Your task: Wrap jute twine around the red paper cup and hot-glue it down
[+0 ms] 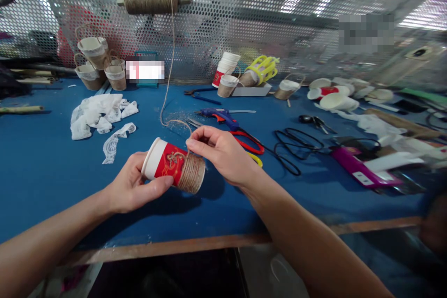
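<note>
A red and white paper cup (pixel 169 160) lies tilted on its side above the table, gripped by my left hand (pixel 136 184) near its rim. Brown twine (pixel 192 174) is wound in close rows around the cup's base end. Between thumb and forefinger, my right hand (pixel 220 151) pinches the loose twine right at the cup. From there the strand runs back over the table and up to a twine spool (pixel 150 1) mounted on the mesh wall. Behind my right hand lie a blue glue gun (pixel 220 115) and red-handled scissors (pixel 249 143).
White lace strips (pixel 98 114) lie at the left. Small twine-covered baskets (pixel 117 74) stand by the mesh. Farther right are pliers (pixel 202 95), stacked paper cups (pixel 225 67), a coiled black cord (pixel 296 144), keys (pixel 316 122) and a purple power strip (pixel 363 167).
</note>
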`<state>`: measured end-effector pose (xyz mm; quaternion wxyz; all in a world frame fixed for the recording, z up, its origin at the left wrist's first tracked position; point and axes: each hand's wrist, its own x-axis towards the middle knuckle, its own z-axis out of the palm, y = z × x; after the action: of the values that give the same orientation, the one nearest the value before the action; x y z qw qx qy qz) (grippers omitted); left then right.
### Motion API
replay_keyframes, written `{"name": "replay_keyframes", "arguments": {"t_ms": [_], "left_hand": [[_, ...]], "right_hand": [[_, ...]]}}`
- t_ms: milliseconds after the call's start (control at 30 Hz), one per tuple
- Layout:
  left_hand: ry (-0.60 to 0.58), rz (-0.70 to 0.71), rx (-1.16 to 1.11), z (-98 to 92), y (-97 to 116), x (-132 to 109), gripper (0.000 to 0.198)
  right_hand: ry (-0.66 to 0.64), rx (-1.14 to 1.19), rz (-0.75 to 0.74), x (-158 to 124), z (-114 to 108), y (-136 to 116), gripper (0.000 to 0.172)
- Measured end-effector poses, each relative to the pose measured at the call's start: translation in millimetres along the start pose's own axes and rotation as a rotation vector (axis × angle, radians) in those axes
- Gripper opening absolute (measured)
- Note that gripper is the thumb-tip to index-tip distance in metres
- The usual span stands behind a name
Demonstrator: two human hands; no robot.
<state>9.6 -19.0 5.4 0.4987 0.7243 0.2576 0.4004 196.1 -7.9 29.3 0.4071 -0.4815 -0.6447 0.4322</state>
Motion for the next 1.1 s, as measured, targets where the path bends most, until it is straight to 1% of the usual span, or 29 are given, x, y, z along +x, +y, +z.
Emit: {"name": "replay_keyframes", "arguments": {"t_ms": [167,267,400,500,800,1000,1100], "left_hand": [[-0.020,0.035,0.070,-1.1,-1.7,-0.1,0.011],[-0.026,0.111,0.103,-0.8,-0.1,0.6,0.015],[-0.033,0.236,0.188,0.3,2.7,2.0,0.017],[-0.024,0.291,0.226,0.9,3.8,2.7,0.017],[-0.031,0.265,0.329,0.1,5.4,0.7,0.018],[-0.020,0.295,0.375,-0.2,4.3,-0.2,0.018],[-0.009,0.314,0.408,-0.5,4.2,-0.8,0.015]], "right_hand": [[0.031,-0.027,-0.024,-2.2,-2.3,-1.7,0.017],[0.030,-0.027,-0.022,-2.8,-2.4,-1.8,0.016],[0.006,0.021,0.022,-2.2,-0.7,0.1,0.016],[-0.004,0.044,0.042,-1.9,0.4,0.8,0.016],[-0.057,0.077,0.080,-3.2,1.9,-2.6,0.019],[-0.053,0.067,0.077,-3.7,2.1,-0.8,0.019],[-0.053,0.017,0.059,-3.0,2.0,1.2,0.019]]}}
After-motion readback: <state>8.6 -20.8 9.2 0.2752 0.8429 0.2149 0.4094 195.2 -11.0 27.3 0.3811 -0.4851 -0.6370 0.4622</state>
